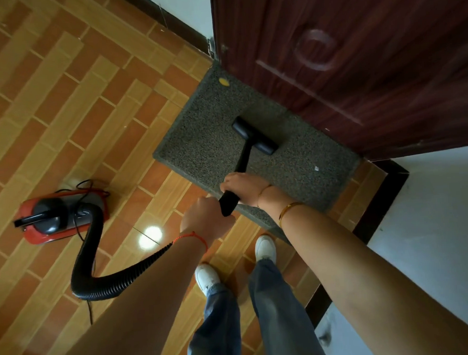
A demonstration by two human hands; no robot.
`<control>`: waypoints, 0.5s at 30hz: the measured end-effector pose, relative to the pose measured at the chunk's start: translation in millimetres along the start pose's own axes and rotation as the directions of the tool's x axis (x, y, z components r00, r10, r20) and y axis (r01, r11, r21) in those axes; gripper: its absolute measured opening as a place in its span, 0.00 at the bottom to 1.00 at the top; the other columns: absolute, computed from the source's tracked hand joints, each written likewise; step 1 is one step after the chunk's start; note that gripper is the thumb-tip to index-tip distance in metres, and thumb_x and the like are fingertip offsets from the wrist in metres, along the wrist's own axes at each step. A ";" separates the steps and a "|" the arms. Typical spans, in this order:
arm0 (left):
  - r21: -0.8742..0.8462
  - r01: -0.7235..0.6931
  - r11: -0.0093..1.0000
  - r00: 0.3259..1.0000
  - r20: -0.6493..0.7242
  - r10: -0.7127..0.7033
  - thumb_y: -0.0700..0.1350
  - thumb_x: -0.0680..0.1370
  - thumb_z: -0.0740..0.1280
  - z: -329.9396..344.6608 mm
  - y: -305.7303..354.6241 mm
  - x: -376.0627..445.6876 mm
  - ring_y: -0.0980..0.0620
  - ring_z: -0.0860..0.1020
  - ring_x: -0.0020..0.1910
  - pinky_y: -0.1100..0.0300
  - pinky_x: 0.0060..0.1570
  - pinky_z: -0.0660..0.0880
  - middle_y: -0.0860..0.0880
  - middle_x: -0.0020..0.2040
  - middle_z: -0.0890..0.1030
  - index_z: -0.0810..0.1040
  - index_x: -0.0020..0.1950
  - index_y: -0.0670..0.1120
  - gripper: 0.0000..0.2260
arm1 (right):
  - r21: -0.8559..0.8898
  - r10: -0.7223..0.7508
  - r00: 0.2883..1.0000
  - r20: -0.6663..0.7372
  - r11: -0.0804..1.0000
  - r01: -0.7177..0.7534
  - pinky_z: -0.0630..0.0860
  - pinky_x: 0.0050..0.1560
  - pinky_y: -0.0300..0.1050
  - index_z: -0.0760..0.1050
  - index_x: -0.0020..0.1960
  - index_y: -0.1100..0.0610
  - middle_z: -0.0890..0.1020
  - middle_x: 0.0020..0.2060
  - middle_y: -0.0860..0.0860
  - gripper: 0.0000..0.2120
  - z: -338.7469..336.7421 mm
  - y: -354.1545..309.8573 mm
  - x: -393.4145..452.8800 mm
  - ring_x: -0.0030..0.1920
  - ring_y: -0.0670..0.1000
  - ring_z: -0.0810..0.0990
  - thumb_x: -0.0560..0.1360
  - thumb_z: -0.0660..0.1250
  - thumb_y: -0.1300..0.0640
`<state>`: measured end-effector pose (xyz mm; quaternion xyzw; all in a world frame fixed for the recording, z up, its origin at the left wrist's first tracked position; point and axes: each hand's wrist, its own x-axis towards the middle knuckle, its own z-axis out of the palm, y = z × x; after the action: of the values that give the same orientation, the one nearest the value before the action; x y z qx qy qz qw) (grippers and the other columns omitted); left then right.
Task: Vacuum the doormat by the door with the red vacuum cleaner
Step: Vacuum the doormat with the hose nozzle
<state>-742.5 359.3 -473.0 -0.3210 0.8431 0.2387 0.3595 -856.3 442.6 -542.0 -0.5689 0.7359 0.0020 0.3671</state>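
Both hands were closed around the black wand [236, 182] of the vacuum. The right hand [243, 189] gripped the upper part of the tube, fingers wrapped fully around it, wrist carrying a gold bangle [289, 211]. The left hand [205, 219] was clenched just behind it, at the thicker rear end of the wand where the hose joins; a red cord [192, 237] circled that wrist.

From the grip the wand sloped down and away to the floor nozzle [255, 135], a black T-shaped head that rested flat on the doormat [204, 141], near the mat's middle and close to its door-side edge. The doormat was a dark speckled rectangle lying on the tiled floor [61, 105], with one long edge against the foot of the dark red door [356, 48]. A small yellow fleck [223, 82] lay near the mat's far corner, and a small white fleck [316, 168] near its right-hand end.

The ribbed black hose [96, 266] ran from the left hand back across the floor in a loop to the red vacuum cleaner [58, 216], which stood on the tiles well apart from the mat, to the person's left. A thin black cable lay beside its body.

Two white shoes [265, 247] stood on the tiles at the mat's near edge, below blue jeans.
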 end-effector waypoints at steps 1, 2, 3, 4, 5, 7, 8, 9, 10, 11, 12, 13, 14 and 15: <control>0.009 0.006 1.000 1.000 0.004 -0.006 0.50 0.71 0.66 -0.2 -10.9 -5.6 0.55 0.70 0.28 0.62 0.23 0.63 0.52 0.34 0.72 0.73 0.41 0.47 0.08 | 0.006 -0.002 1.000 0.002 1.000 0.002 0.77 0.52 0.50 0.73 0.55 0.57 0.76 0.55 0.54 0.10 3.3 -12.6 3.2 0.58 0.54 0.76 0.77 0.61 0.67; 0.022 0.011 1.000 1.000 0.008 -0.011 0.51 0.71 0.67 0.0 -22.1 -11.4 0.54 0.71 0.28 0.62 0.24 0.63 0.51 0.34 0.72 0.72 0.42 0.47 0.08 | 0.010 -0.002 1.000 0.005 1.000 0.002 0.77 0.51 0.50 0.73 0.56 0.57 0.76 0.55 0.54 0.10 6.8 -25.0 6.4 0.57 0.54 0.76 0.77 0.61 0.67; 0.035 0.016 0.999 1.000 0.012 -0.017 0.51 0.71 0.67 0.9 -33.1 -17.1 0.54 0.71 0.28 0.62 0.24 0.63 0.52 0.34 0.72 0.72 0.43 0.47 0.09 | 0.025 -0.002 1.000 0.009 1.000 0.002 0.77 0.51 0.51 0.74 0.56 0.57 0.76 0.55 0.54 0.11 10.0 -37.1 9.2 0.57 0.54 0.77 0.76 0.61 0.67; 0.041 0.023 0.999 1.000 0.016 -0.024 0.52 0.71 0.67 2.0 -43.9 -23.1 0.53 0.71 0.28 0.62 0.24 0.64 0.52 0.33 0.72 0.73 0.43 0.47 0.09 | 0.040 -0.003 1.000 0.016 0.999 0.002 0.78 0.51 0.51 0.74 0.55 0.57 0.77 0.54 0.54 0.10 13.8 -49.1 11.9 0.56 0.54 0.78 0.76 0.60 0.67; 0.043 0.031 0.999 0.999 0.021 -0.032 0.52 0.71 0.67 3.8 -54.4 -28.5 0.53 0.72 0.28 0.62 0.24 0.64 0.51 0.33 0.73 0.73 0.43 0.47 0.10 | 0.049 -0.003 1.000 0.017 0.999 0.002 0.78 0.51 0.52 0.74 0.54 0.57 0.77 0.53 0.54 0.09 18.1 -60.5 14.2 0.54 0.54 0.78 0.76 0.60 0.66; 0.053 0.039 0.998 0.999 0.028 -0.041 0.52 0.71 0.67 7.3 -74.6 -39.5 0.54 0.72 0.27 0.63 0.23 0.64 0.51 0.34 0.74 0.74 0.43 0.47 0.09 | 0.051 -0.001 1.000 0.014 0.999 0.000 0.79 0.49 0.51 0.74 0.53 0.56 0.77 0.52 0.53 0.08 26.8 -82.3 18.6 0.53 0.54 0.80 0.77 0.60 0.65; 0.055 0.041 0.998 0.999 0.031 -0.043 0.52 0.72 0.67 8.8 -84.2 -44.9 0.54 0.72 0.27 0.63 0.23 0.64 0.51 0.34 0.74 0.74 0.42 0.46 0.09 | 0.044 -0.003 1.000 0.011 0.999 0.002 0.77 0.48 0.47 0.74 0.54 0.56 0.77 0.53 0.53 0.09 31.0 -92.8 20.7 0.53 0.54 0.79 0.77 0.59 0.65; 0.053 0.045 0.998 0.998 0.031 -0.046 0.51 0.71 0.66 10.4 -93.8 -50.1 0.54 0.73 0.27 0.63 0.23 0.64 0.51 0.34 0.74 0.74 0.42 0.46 0.09 | 0.024 -0.008 1.000 0.009 1.000 0.008 0.75 0.46 0.45 0.74 0.55 0.57 0.76 0.54 0.53 0.10 34.7 -103.4 22.5 0.54 0.53 0.79 0.78 0.59 0.66; 0.050 0.048 0.998 0.998 0.031 -0.050 0.51 0.71 0.66 12.3 -103.2 -55.2 0.54 0.73 0.27 0.63 0.23 0.64 0.51 0.35 0.74 0.74 0.42 0.47 0.08 | 0.003 -0.018 1.000 0.007 1.000 0.018 0.72 0.45 0.44 0.74 0.56 0.57 0.76 0.55 0.53 0.10 37.9 -114.3 23.7 0.55 0.53 0.78 0.78 0.59 0.66; 0.053 0.051 0.997 0.998 0.033 -0.053 0.51 0.71 0.66 13.9 -112.1 -60.9 0.54 0.73 0.27 0.63 0.23 0.64 0.51 0.34 0.74 0.74 0.41 0.47 0.08 | -0.009 -0.028 1.000 0.002 1.000 0.028 0.72 0.45 0.44 0.73 0.57 0.57 0.76 0.55 0.54 0.11 41.1 -124.6 24.9 0.56 0.53 0.77 0.78 0.59 0.66; 0.059 0.052 0.997 0.998 0.037 -0.054 0.51 0.72 0.66 15.9 -120.9 -66.5 0.54 0.73 0.27 0.64 0.23 0.64 0.51 0.34 0.74 0.74 0.41 0.47 0.08 | -0.008 -0.038 0.999 -0.002 0.999 0.038 0.73 0.47 0.45 0.73 0.58 0.58 0.76 0.55 0.54 0.11 44.2 -134.4 25.7 0.57 0.53 0.76 0.78 0.59 0.67; 0.066 0.053 0.996 0.998 0.042 -0.055 0.51 0.72 0.66 17.8 -129.3 -71.7 0.54 0.73 0.27 0.64 0.22 0.64 0.51 0.33 0.74 0.74 0.41 0.47 0.09 | -0.007 -0.050 0.999 0.001 0.999 0.050 0.74 0.49 0.46 0.72 0.59 0.58 0.76 0.56 0.54 0.12 47.2 -143.6 26.6 0.58 0.53 0.76 0.78 0.59 0.67; 0.070 0.053 0.996 0.997 0.048 -0.057 0.52 0.72 0.66 20.1 -137.4 -76.4 0.54 0.73 0.26 0.63 0.22 0.65 0.51 0.33 0.74 0.74 0.41 0.47 0.09 | -0.008 -0.062 0.998 0.012 0.998 0.062 0.74 0.50 0.46 0.72 0.59 0.58 0.76 0.56 0.54 0.12 50.3 -152.4 27.6 0.59 0.54 0.75 0.78 0.59 0.67; 0.077 0.055 0.996 0.997 0.052 -0.059 0.52 0.72 0.66 21.7 -144.8 -80.9 0.54 0.73 0.26 0.63 0.22 0.65 0.51 0.32 0.74 0.74 0.41 0.47 0.09 | -0.002 -0.069 0.997 0.022 0.998 0.069 0.74 0.51 0.47 0.72 0.59 0.58 0.76 0.56 0.55 0.12 53.0 -160.8 28.5 0.59 0.54 0.75 0.77 0.60 0.67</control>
<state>-586.1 304.5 -450.0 -0.3246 0.8319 0.2050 0.4007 -695.2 384.4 -529.6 -0.5944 0.7118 -0.0034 0.3742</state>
